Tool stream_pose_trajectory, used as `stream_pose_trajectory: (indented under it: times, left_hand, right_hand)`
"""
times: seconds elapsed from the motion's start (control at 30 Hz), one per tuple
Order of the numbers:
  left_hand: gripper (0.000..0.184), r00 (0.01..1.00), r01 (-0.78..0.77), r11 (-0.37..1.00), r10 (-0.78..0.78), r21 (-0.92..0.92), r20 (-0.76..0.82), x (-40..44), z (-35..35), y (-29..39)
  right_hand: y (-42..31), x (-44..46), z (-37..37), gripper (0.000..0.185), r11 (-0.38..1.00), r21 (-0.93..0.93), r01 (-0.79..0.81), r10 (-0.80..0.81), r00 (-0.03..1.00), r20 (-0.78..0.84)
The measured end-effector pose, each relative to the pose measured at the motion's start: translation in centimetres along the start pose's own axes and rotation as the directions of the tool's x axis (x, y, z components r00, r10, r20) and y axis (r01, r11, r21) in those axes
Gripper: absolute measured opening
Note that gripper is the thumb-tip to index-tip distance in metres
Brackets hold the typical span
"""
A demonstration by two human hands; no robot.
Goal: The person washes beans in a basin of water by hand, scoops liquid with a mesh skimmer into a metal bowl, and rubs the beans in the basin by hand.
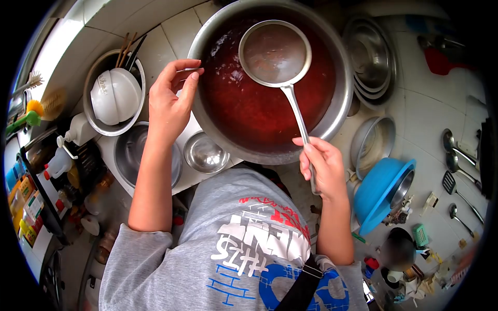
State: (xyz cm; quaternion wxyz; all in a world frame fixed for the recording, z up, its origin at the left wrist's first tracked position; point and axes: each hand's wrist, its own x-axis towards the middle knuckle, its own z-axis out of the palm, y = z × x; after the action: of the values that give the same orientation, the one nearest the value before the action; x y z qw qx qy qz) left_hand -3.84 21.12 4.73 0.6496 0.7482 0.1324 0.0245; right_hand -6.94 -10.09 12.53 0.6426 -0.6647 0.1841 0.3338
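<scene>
A large metal pot [340, 98] holds dark red liquid. My right hand [322, 163] is wrapped round the handle of a round mesh strainer [275, 53], whose head is over the liquid in the upper part of the pot. At the pot's left rim is my left hand [174, 98], thumb and index finger pinching a small thin item too small to name. A small shiny metal bowl [206, 153] stands just below the pot's left side.
To the left are a metal basin [88, 111] with white bowls and chopsticks, and another metal basin [122, 160]. Stacked metal bowls [368, 57], a blue basin [371, 194] and hanging ladles [452, 160] are on the right.
</scene>
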Motion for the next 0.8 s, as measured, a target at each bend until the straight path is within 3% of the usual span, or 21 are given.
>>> stream_pose_trajectory:
  times: [0.7,0.8]
  left_hand:
    - [0.023,0.998,-0.060,0.998,0.060,0.009,-0.026,-0.6,0.0,-0.6]
    - [0.023,0.997,-0.067,0.997,0.067,0.025,-0.033,-0.8,-0.3,-0.5]
  right_hand:
    - [2.2,-7.3,-4.8,0.027,0.996,0.015,0.092,-0.086,0.968,-0.234]
    - [2.6,-7.1,-4.6,0.026,0.995,-0.068,0.069,-0.086,0.953,-0.290]
